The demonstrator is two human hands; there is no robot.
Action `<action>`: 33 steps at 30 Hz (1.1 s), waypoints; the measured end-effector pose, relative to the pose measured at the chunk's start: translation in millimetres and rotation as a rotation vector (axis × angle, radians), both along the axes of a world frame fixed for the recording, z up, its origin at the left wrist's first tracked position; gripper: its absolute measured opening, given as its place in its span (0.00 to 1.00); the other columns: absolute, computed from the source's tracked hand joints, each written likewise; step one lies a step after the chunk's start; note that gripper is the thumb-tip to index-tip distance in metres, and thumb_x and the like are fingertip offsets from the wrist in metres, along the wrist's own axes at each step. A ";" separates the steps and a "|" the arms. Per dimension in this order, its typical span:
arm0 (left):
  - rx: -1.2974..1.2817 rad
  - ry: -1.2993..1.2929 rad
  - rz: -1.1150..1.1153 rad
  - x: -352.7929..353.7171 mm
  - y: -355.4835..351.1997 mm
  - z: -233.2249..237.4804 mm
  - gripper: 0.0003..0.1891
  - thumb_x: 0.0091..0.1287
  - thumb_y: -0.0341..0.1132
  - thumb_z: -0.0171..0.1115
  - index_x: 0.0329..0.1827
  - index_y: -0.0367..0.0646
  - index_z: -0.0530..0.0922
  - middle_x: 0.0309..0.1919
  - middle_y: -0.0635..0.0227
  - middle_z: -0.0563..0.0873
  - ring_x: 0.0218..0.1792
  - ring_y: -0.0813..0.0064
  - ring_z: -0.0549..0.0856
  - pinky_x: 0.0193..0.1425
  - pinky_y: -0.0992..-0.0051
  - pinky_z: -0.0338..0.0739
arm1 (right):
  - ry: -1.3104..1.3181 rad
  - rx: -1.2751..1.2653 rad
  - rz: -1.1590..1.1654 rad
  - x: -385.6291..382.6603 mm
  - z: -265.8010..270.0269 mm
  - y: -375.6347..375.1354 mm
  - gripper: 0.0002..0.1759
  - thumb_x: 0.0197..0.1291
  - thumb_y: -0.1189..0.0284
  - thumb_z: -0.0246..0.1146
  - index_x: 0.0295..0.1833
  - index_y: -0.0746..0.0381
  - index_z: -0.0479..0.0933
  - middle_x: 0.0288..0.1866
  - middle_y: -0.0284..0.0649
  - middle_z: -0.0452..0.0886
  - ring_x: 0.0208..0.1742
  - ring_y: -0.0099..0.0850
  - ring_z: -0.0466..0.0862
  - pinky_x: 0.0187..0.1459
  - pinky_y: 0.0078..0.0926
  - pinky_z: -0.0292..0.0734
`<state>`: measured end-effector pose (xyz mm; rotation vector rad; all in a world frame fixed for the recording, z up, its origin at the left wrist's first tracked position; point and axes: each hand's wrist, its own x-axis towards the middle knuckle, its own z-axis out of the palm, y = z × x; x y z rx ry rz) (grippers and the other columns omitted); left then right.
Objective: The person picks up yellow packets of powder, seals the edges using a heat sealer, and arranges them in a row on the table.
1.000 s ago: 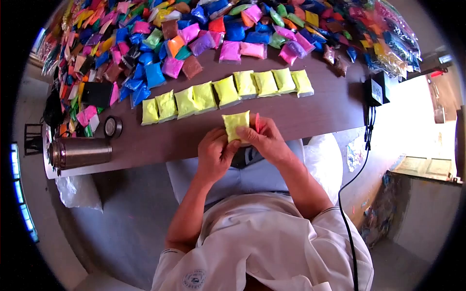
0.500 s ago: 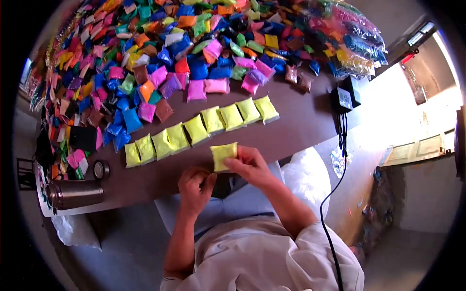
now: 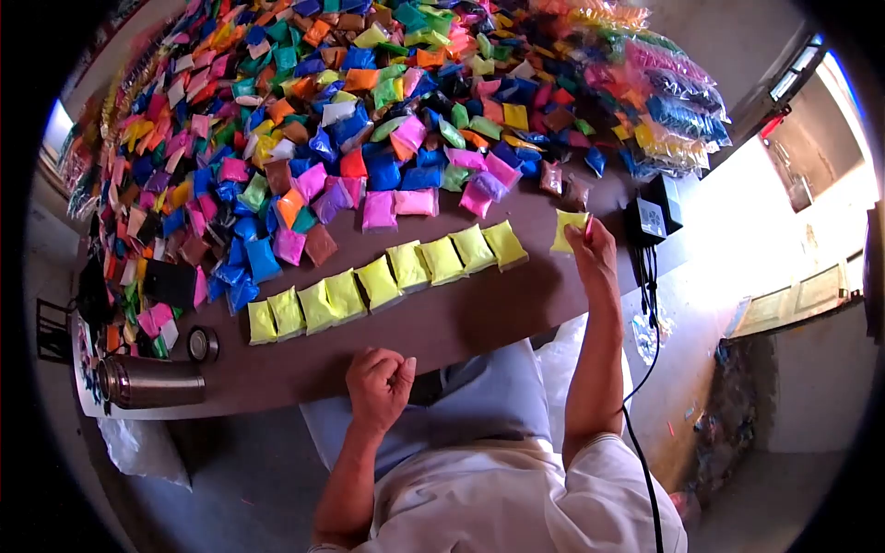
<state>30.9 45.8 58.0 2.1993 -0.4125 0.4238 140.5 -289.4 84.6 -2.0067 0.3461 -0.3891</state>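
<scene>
My right hand [image 3: 595, 251] pinches a small yellow packet [image 3: 570, 230] by its right side, over the right part of the brown table. A bit of red shows at these fingers, too small to name. To the left of it, several like yellow packets [image 3: 376, 281] lie side by side in a slanting row. My left hand [image 3: 380, 380] is curled into a loose fist at the table's front edge, below the row, with nothing seen in it.
A big heap of coloured packets [image 3: 359, 138] covers the table's back and left. Clear bags of packets [image 3: 687, 111] are stacked back right. A black box [image 3: 652, 217] with cables stands at the right edge. A steel flask [image 3: 152, 382] lies front left beside a round lid [image 3: 203, 344].
My right hand has carried the yellow packet from in front of me to the right, beyond the row's end. My left hand stays near the table edge, still curled. The view has shifted slightly.
</scene>
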 end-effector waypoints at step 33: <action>0.081 -0.076 0.110 -0.1 -5.1 -6.8 0.12 0.57 0.29 0.66 0.19 0.41 0.73 0.23 0.67 0.79 0.26 0.64 0.79 0.31 0.67 0.73 | -0.317 -0.224 -0.184 23.5 -3.0 30.2 0.09 0.58 0.67 0.67 0.36 0.62 0.80 0.23 0.32 0.78 0.29 0.19 0.74 0.32 0.23 0.71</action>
